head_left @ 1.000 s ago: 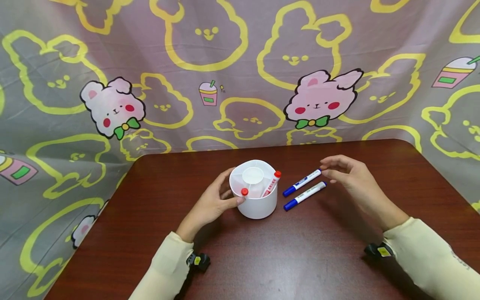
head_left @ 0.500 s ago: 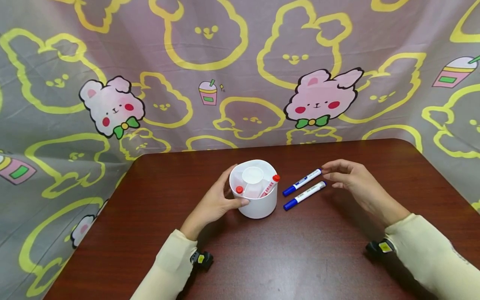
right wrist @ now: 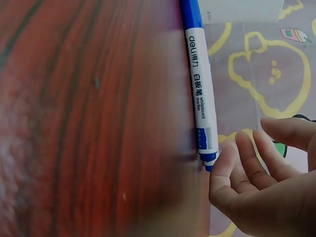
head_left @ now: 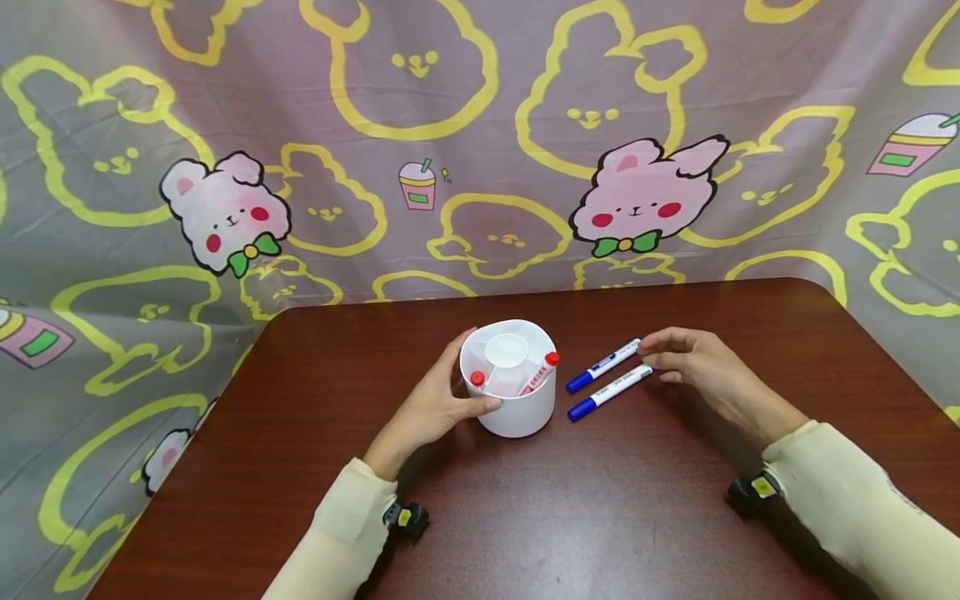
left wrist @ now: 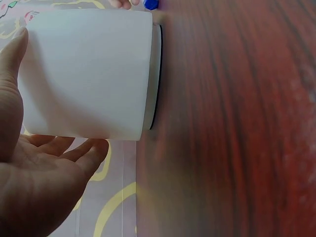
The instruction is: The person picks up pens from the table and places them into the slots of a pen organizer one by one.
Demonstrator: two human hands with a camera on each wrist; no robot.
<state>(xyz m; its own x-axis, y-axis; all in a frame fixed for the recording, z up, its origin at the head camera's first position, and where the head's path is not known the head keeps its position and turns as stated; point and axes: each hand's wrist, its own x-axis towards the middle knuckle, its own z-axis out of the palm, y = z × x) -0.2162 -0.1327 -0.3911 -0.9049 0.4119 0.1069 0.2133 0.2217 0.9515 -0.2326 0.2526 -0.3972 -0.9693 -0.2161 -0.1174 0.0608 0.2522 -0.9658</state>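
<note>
On the table stands a white round pen holder, divided into compartments round a raised middle disc. My left hand grips its left side, thumb across the front and fingers behind. Two red-capped markers, one leaning right and one with its cap at the front left, sit inside. Right of the holder lie two blue-capped whiteboard markers, the farther and the nearer, roughly parallel. At their far ends hovers my right hand, fingers loosely bent, nothing between thumb and fingers. In the right wrist view, fingertips come right at the nearer marker's end.
The dark red-brown wooden table has rounded back corners. Behind and beside it hangs a curtain with cartoon rabbits and yellow outlines. A black wrist camera sits under the left sleeve, another under the right.
My left thumb has slid slightly right along the holder's front, and the red markers inside have tilted lower. My right hand has lowered a little toward the nearer blue marker's end.
</note>
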